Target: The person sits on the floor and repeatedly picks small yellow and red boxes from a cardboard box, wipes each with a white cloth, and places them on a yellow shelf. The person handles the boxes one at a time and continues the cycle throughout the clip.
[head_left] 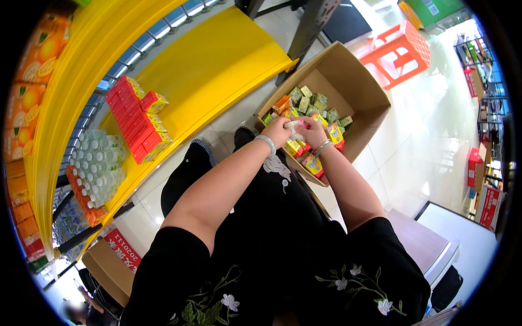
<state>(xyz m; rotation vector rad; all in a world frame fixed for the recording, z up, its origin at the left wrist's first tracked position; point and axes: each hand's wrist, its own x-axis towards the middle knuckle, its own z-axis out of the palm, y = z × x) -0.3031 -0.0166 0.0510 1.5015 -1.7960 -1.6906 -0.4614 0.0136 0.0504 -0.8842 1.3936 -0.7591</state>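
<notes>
Over a large open cardboard box (369, 104), my two hands meet at a crumpled whitish piece (293, 127), perhaps a tissue or cloth, with a bit of pink beside it. My left hand (277, 131) has its fingers closed on the whitish piece from one side. My right hand (313, 133) pinches at its other side, by the pink bit. Below and around the hands, the box holds many small drink cartons: green ones (319, 101), an orange one (282, 104) and yellow-and-red ones (335, 134). Some lie tilted on one another.
A yellow metal shelf (212, 69) runs along the left, bearing rows of red-and-yellow cartons (136, 122) and clear bottles with white caps (98, 163). A pink plastic stool (401, 55) stands beyond the box. Another cardboard box (104, 269) is at lower left; a person (91, 305) is behind it.
</notes>
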